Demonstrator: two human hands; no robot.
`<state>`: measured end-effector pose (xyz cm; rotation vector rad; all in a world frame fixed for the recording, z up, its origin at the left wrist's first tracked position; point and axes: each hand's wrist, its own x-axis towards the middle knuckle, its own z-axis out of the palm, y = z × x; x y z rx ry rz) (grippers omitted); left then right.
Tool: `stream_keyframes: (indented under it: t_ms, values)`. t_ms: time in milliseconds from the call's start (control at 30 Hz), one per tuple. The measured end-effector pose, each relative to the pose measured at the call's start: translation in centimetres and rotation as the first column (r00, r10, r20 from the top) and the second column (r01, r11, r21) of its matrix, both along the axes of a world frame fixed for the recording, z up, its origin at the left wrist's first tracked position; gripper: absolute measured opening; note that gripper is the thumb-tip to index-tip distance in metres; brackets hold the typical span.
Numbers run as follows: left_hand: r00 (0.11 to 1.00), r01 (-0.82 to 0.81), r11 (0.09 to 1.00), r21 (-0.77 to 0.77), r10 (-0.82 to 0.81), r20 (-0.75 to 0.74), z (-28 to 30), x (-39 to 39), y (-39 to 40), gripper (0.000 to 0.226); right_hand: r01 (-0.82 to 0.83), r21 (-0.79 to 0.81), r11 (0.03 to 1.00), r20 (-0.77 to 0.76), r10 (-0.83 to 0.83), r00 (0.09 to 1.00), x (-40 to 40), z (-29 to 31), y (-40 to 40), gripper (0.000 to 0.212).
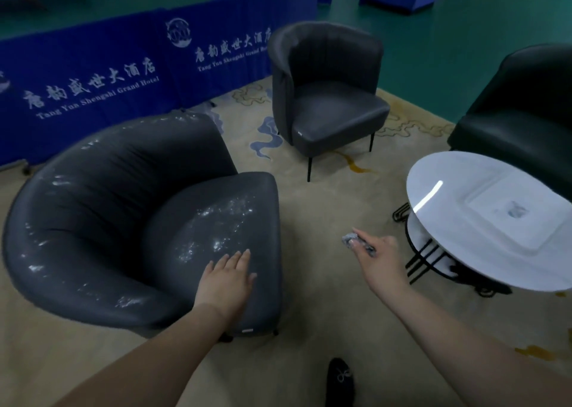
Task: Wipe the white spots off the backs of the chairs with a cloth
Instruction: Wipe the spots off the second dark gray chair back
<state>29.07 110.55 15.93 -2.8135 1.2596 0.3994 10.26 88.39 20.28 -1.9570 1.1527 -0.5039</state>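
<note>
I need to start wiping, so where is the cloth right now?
The cloth is bunched in the right hand, held over the carpet between the spotted chair on the left and the round white table on the right.

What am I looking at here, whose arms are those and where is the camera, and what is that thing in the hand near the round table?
There is no machine here. One wide-angle camera sits on a person's head and looks forward and down, so the two bare arms coming in from the bottom are that person's own.

The left hand lies flat, fingers straight, on the seat of the nearest dark grey leather tub chair, which carries white spots on its seat and along its curved back.

The right hand hangs over the beige patterned carpet and pinches a small crumpled grey cloth.

Further off stand a clean grey armchair and a darker armchair. At right is a round white table bearing a white square tray. Blue hotel banners line the back.
</note>
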Motion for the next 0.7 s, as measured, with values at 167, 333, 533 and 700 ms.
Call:
stream_keyframes:
  t_ms: [167,333,533,700]
  values:
    - [0.996,-0.088,0.996,0.011,0.088,-0.007,0.2,0.5,-6.3,0.058,-0.109,0.002,0.994,0.000,0.109,0.994,2.4,0.3,-8.6,0.030]
    - [0.987,-0.156,0.987,-0.034,0.155,-0.038,0.7,-0.2,-10.7,0.057,-0.203,0.030,0.979,-0.015,0.203,0.979,5.3,0.3,-13.1,0.030]
    - [0.978,-0.206,0.978,0.041,0.207,-0.029,-0.2,2.8,-11.3,0.058,-0.287,0.088,0.954,0.009,0.287,0.958,10.9,-1.2,-14.5,0.030]
    - [0.939,-0.340,0.939,0.051,0.342,-0.045,-2.0,8.5,-12.1,0.058,-0.367,0.050,0.929,-0.025,0.368,0.929,16.9,-2.2,-16.8,0.029]
